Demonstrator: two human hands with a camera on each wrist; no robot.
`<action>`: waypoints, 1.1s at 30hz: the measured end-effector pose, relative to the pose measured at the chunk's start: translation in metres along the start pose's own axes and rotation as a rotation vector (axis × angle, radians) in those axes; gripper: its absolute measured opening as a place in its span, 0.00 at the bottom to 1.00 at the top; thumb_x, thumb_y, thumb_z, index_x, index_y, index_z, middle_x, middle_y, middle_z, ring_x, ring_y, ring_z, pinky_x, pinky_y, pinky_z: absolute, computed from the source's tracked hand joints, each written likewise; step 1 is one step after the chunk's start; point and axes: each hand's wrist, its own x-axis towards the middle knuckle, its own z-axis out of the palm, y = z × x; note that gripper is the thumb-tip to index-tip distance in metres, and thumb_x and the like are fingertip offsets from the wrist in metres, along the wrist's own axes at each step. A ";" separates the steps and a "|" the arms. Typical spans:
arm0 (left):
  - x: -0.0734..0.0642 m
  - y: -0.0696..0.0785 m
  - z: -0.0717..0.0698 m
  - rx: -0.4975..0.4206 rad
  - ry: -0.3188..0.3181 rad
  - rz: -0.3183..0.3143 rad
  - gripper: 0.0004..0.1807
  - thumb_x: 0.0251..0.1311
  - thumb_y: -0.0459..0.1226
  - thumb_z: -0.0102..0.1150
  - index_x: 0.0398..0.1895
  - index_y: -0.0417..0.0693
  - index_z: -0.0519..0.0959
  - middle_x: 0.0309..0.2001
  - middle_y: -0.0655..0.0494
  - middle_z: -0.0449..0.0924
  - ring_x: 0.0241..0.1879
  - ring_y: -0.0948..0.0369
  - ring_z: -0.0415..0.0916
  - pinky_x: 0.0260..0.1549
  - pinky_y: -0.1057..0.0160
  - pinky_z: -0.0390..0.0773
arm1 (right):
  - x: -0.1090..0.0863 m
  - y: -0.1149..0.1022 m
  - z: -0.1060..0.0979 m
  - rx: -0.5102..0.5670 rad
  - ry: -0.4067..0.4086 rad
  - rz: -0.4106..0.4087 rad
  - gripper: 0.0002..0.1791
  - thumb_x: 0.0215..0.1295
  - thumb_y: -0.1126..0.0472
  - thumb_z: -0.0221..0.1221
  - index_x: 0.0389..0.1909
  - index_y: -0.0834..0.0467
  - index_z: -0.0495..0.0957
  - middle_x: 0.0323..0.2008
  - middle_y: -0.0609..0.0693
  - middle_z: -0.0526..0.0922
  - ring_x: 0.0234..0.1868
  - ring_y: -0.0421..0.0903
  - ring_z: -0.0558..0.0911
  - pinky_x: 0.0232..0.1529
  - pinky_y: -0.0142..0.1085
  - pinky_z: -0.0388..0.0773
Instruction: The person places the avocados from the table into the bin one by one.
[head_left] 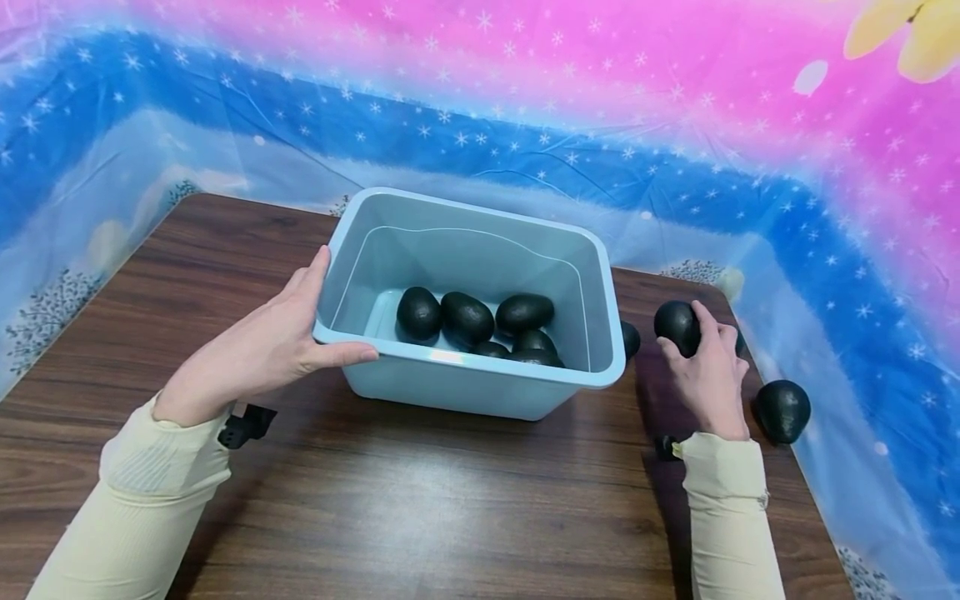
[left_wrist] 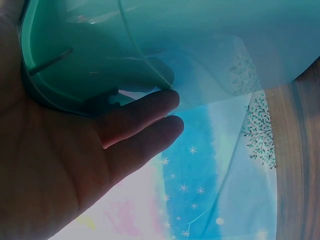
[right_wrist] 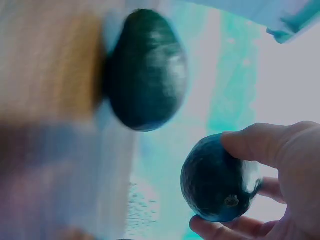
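A light blue-grey plastic bin [head_left: 450,387] stands on the table, with several dark avocados [head_left: 467,319] lying on its floor. My left hand [head_left: 262,350] rests against the bin's near left corner, thumb along the front rim and fingers by the left side. In the left wrist view, two straight fingers [left_wrist: 145,145] show outside the bin wall. To the right of the bin, my right hand [head_left: 708,375] grips a dark avocado [right_wrist: 215,180] between thumb and fingers. Another avocado [head_left: 782,411] lies just right of that wrist.
One avocado [head_left: 631,339] is partly hidden behind the bin's right side. A dark edge, perhaps another avocado [head_left: 740,341], shows behind the right hand. The brown wooden table [head_left: 420,508] ends close to the right avocado. A patterned pink and blue cloth [head_left: 480,117] hangs behind.
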 end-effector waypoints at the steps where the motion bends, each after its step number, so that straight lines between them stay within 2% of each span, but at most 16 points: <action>1: 0.000 0.000 0.000 0.004 0.002 0.001 0.66 0.45 0.68 0.58 0.72 0.60 0.22 0.73 0.45 0.34 0.63 0.48 0.57 0.53 0.41 0.65 | -0.001 -0.003 -0.003 0.009 0.015 -0.008 0.39 0.66 0.47 0.56 0.74 0.50 0.50 0.59 0.70 0.59 0.54 0.68 0.65 0.52 0.63 0.46; 6: 0.000 -0.001 0.000 0.003 0.009 0.010 0.66 0.46 0.67 0.59 0.72 0.61 0.22 0.72 0.43 0.38 0.61 0.48 0.59 0.52 0.42 0.66 | -0.005 -0.022 -0.019 0.064 0.091 -0.043 0.39 0.65 0.46 0.56 0.74 0.46 0.51 0.60 0.67 0.60 0.57 0.66 0.63 0.53 0.61 0.47; 9: 0.000 -0.001 0.000 0.001 0.009 0.013 0.65 0.46 0.67 0.59 0.72 0.62 0.22 0.72 0.43 0.38 0.62 0.48 0.58 0.52 0.42 0.65 | -0.008 -0.034 -0.027 0.119 0.173 -0.087 0.38 0.64 0.48 0.58 0.73 0.42 0.53 0.60 0.65 0.61 0.55 0.65 0.65 0.53 0.60 0.53; 14: 0.000 -0.001 0.000 0.004 0.013 0.016 0.65 0.46 0.67 0.59 0.72 0.62 0.22 0.72 0.43 0.39 0.61 0.49 0.58 0.52 0.42 0.66 | -0.015 -0.050 -0.038 0.245 0.297 -0.208 0.38 0.61 0.53 0.63 0.70 0.36 0.57 0.58 0.61 0.63 0.52 0.57 0.68 0.50 0.53 0.63; 18: 0.000 -0.001 0.000 0.006 0.014 0.015 0.65 0.46 0.67 0.59 0.72 0.61 0.23 0.71 0.43 0.40 0.60 0.49 0.60 0.52 0.42 0.66 | -0.020 -0.060 -0.045 0.292 0.343 -0.249 0.39 0.60 0.53 0.63 0.70 0.35 0.57 0.59 0.55 0.64 0.52 0.51 0.68 0.52 0.45 0.64; 25: 0.000 0.000 0.000 0.015 0.010 0.008 0.66 0.45 0.68 0.59 0.72 0.60 0.23 0.72 0.42 0.39 0.60 0.48 0.61 0.51 0.42 0.67 | -0.028 -0.074 -0.051 0.328 0.417 -0.319 0.40 0.57 0.60 0.66 0.70 0.41 0.60 0.59 0.50 0.67 0.54 0.45 0.67 0.54 0.33 0.63; 29: 0.000 0.001 -0.001 0.020 0.003 0.005 0.66 0.45 0.68 0.58 0.72 0.60 0.22 0.73 0.43 0.34 0.63 0.47 0.57 0.53 0.41 0.65 | -0.036 -0.090 -0.057 0.345 0.457 -0.388 0.39 0.57 0.63 0.65 0.69 0.48 0.62 0.58 0.54 0.68 0.56 0.45 0.66 0.54 0.32 0.62; 33: 0.000 0.001 -0.001 0.022 0.002 0.002 0.66 0.45 0.68 0.58 0.72 0.59 0.22 0.73 0.44 0.32 0.64 0.47 0.56 0.53 0.40 0.64 | -0.047 -0.114 -0.066 0.369 0.476 -0.452 0.36 0.59 0.61 0.64 0.68 0.55 0.64 0.57 0.61 0.69 0.55 0.45 0.66 0.53 0.31 0.62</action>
